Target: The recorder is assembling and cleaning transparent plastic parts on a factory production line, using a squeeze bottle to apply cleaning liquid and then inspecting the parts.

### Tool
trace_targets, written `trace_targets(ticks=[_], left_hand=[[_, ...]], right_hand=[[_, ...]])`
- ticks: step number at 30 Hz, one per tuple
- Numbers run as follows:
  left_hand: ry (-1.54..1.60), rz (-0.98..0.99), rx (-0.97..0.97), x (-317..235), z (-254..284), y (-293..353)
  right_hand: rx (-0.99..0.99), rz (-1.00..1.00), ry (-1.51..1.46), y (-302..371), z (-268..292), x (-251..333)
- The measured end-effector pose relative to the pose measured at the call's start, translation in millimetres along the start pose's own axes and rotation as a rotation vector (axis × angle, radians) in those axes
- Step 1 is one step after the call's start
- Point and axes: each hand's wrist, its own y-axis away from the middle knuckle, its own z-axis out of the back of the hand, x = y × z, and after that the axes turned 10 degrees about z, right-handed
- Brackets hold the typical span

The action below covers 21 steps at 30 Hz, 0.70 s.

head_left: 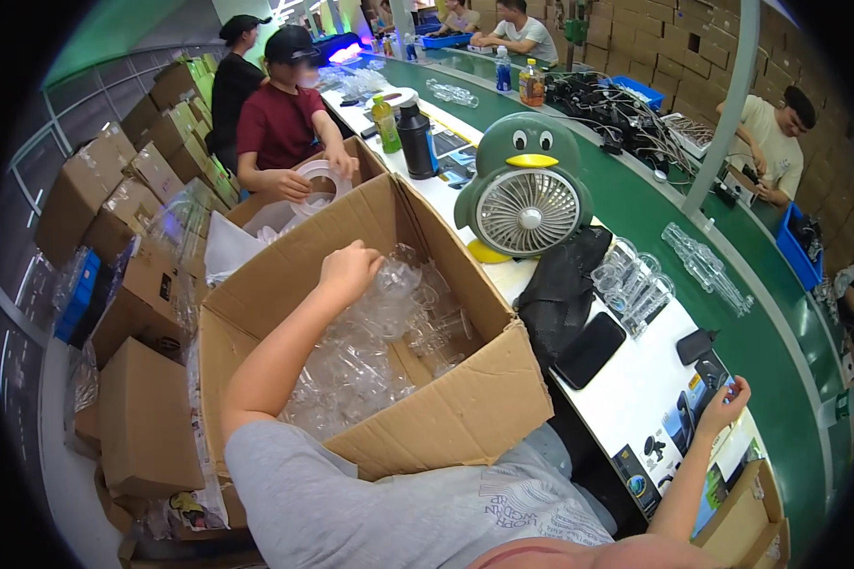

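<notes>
The left hand [349,273] curls over clear plastic parts [346,381] in the cardboard box [446,408], centre frame; the right hand [725,408] hovers lower right; I cannot tell either grip; clear plastic handles [633,287] lie out, right of centre; many parts seem left.

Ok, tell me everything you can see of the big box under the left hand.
The box looks like plain brown cardboard, four-sided, creased, its top open and rim scuffed. It stands beside the white table, turned at an angle. Clear plastic pieces lie heaped inside, with brown cardboard showing between them. The left hand is over the pieces; whether it touches the box is unclear.
</notes>
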Motion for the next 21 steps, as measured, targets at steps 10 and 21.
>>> trace_targets(ticks=[10,21], left_hand=[[0.543,0.111,-0.057,15,-29,-18],[0.845,0.126,-0.070,23,-11,-39]], right_hand=[[0.050,-0.073,-0.060,3,-2,-12],[0.075,-0.085,-0.087,6,-6,-17]])
